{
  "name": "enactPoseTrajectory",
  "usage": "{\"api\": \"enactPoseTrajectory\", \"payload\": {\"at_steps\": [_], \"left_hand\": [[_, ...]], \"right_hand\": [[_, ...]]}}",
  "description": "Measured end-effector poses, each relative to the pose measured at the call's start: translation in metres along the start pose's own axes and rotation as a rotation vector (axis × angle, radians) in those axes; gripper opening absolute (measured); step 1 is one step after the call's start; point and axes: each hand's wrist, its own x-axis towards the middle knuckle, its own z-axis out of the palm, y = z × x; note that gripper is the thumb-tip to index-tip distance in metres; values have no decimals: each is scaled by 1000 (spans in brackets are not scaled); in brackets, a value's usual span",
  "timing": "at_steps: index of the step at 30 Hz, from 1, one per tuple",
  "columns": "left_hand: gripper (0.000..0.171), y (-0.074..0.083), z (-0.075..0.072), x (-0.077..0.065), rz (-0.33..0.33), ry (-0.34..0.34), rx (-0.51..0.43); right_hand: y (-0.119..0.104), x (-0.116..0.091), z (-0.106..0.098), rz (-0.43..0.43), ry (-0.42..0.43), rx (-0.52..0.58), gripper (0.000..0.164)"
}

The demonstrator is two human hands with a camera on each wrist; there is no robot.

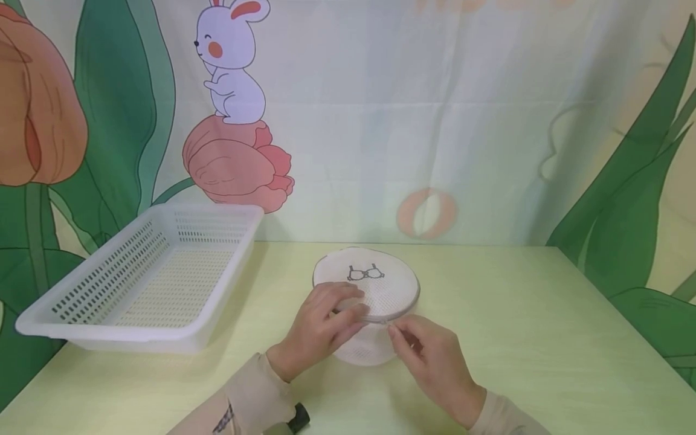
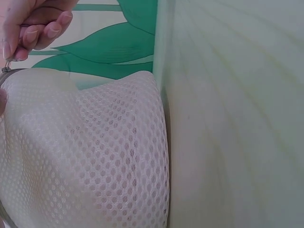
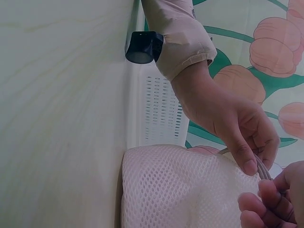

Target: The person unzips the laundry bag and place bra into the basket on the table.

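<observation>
A round white mesh laundry bag (image 1: 361, 353) stands on the table, its flat lid printed with a dark bra outline (image 1: 366, 273). Grey zipper trim (image 3: 262, 168) runs round the lid's edge. My left hand (image 1: 328, 317) lies over the near left of the lid and grips the zippered edge between thumb and fingers. To its right, my right hand (image 1: 432, 356) pinches the small zipper pull (image 2: 8, 65) at the front of the rim. The mesh side bulges and creases in the left wrist view. Part of the near rim is hidden by the left hand.
A white plastic basket (image 1: 198, 335) with slotted walls sits at the table's left. Behind the table (image 1: 544, 338) hangs a cloth (image 1: 348, 151) printed with a rabbit and tulips. A black wrist device (image 3: 141, 47) is at the left sleeve.
</observation>
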Motion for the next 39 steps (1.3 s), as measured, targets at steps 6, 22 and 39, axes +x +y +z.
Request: {"api": "enactPoseTrajectory", "payload": {"at_steps": [6,22,39], "left_hand": [[24,-1,0,0,-1,-5,-6],[23,-3,-2,-2,-12,5,-25],[24,-9,-3,-4,-22,13,-39]], "right_hand": [[1,0,0,-1,12,-2,14],[2,-1,-1,6,18,13,14],[3,2,-3,24,22,30,14]]}}
